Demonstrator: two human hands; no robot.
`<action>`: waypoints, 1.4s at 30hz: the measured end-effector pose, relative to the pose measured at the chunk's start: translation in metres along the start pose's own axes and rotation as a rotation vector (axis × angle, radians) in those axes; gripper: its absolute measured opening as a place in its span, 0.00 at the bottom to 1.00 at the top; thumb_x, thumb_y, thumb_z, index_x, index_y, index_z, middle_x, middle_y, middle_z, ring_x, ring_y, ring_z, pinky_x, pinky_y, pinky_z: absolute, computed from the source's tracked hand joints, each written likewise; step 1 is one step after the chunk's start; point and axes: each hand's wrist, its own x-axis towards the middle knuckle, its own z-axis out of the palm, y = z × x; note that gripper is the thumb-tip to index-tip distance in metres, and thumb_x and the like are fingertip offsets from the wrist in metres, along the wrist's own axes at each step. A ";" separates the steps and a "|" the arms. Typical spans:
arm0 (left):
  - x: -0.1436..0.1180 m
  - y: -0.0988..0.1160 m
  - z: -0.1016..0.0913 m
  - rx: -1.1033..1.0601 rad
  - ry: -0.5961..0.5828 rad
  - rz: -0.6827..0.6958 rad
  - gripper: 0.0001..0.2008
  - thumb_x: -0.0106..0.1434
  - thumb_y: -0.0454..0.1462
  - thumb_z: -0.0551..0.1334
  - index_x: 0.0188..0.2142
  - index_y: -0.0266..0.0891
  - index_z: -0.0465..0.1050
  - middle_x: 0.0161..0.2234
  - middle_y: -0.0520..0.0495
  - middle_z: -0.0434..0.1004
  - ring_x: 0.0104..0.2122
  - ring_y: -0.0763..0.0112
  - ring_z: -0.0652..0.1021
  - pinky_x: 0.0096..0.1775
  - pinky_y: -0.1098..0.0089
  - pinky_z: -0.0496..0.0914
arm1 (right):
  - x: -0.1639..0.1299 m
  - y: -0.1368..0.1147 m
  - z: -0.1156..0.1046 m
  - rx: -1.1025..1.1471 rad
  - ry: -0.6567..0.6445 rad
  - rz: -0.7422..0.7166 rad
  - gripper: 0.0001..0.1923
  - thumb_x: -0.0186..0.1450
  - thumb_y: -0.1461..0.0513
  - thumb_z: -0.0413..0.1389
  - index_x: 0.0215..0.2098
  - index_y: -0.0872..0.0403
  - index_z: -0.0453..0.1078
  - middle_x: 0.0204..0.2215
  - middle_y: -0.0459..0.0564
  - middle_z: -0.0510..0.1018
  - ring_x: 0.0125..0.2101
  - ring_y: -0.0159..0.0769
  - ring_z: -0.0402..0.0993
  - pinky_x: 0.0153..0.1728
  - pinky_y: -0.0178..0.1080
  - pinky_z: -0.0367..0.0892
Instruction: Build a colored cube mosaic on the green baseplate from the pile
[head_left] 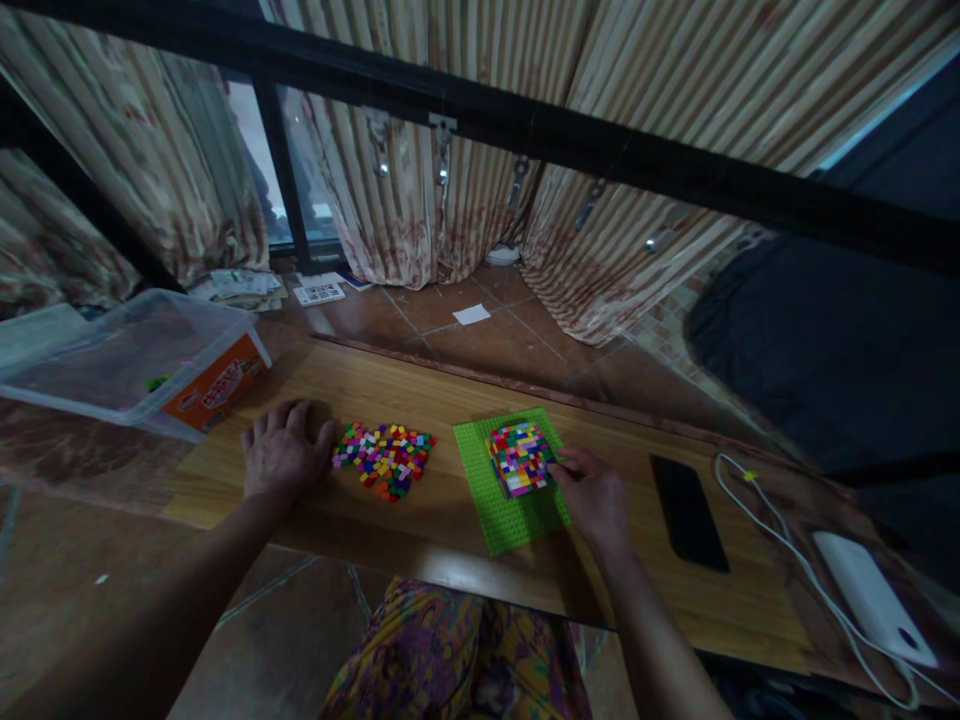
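Left hand (282, 458): spread, beside loose multicoloured plastic bricks (384, 458). Right hand (598, 492): at multicoloured plastic-brick block (519, 460), grip unclear.

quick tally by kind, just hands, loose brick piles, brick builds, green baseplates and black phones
left hand, right hand: 2
loose brick pile: 1
brick build: 1
green baseplate: 1
black phone: 1
total: 6

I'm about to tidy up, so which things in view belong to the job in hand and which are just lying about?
Seemingly part of the job:
Stack of bricks, right hand at its side
Green board under it
Loose bricks beside the left hand
Clear box, perhaps

Seemingly lying about:
Phone
White gadget
White cable
Paper on the floor
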 end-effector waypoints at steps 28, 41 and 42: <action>-0.007 -0.001 0.004 -0.041 0.044 -0.017 0.25 0.66 0.50 0.50 0.56 0.41 0.67 0.57 0.41 0.68 0.55 0.52 0.67 0.55 0.52 0.60 | -0.097 -0.095 0.124 -0.047 -0.397 -0.541 0.07 0.65 0.65 0.55 0.38 0.52 0.76 0.35 0.50 0.77 0.39 0.39 0.72 0.39 0.38 0.65; -0.007 -0.002 0.005 -0.030 0.051 -0.014 0.25 0.66 0.50 0.51 0.57 0.40 0.67 0.58 0.41 0.68 0.56 0.52 0.67 0.56 0.53 0.59 | -0.094 -0.084 0.120 -0.049 -0.381 -0.564 0.07 0.66 0.66 0.52 0.34 0.53 0.71 0.34 0.50 0.74 0.37 0.39 0.69 0.38 0.38 0.62; -0.007 -0.002 0.004 -0.029 0.048 -0.014 0.25 0.66 0.50 0.50 0.57 0.40 0.67 0.58 0.40 0.68 0.56 0.52 0.67 0.56 0.52 0.59 | -0.095 -0.082 0.120 -0.035 -0.375 -0.565 0.07 0.67 0.66 0.51 0.34 0.53 0.70 0.33 0.50 0.74 0.37 0.39 0.70 0.38 0.38 0.62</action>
